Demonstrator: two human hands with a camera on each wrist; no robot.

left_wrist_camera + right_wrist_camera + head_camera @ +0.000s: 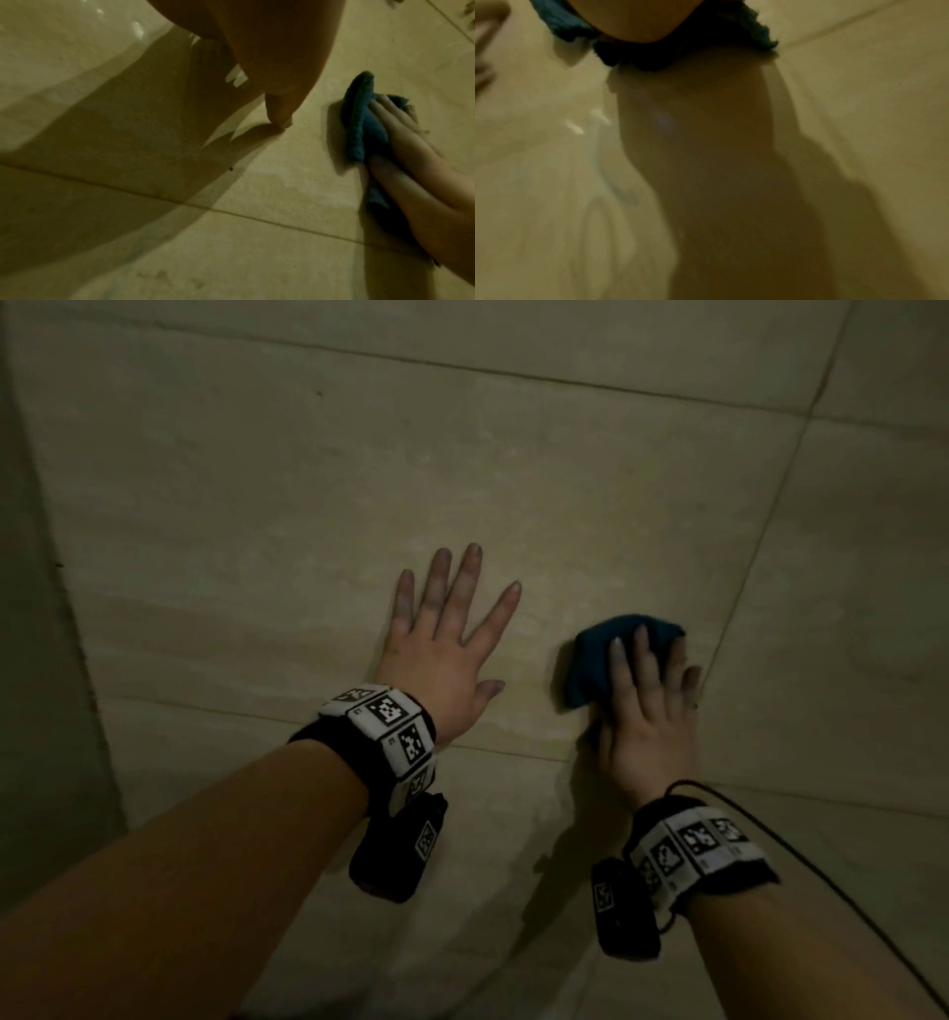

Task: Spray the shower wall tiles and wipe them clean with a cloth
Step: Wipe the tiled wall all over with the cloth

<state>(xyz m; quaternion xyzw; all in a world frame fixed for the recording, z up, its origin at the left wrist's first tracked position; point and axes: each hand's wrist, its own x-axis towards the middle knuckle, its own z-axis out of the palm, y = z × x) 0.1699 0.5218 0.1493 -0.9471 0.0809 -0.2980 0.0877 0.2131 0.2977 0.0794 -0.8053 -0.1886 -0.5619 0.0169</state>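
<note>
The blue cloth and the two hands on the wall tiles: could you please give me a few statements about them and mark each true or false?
1. The right hand presses the blue cloth against the tiled wall. True.
2. The left hand holds a spray bottle. False: it lies flat on the wall with its fingers spread and holds nothing; no bottle is in view.
3. The cloth is spread out flat. False: it is bunched up under the right hand.
4. The left hand touches the cloth. False: bare tile lies between them.
5. Both wrists wear bands with black-and-white markers. True.
</note>
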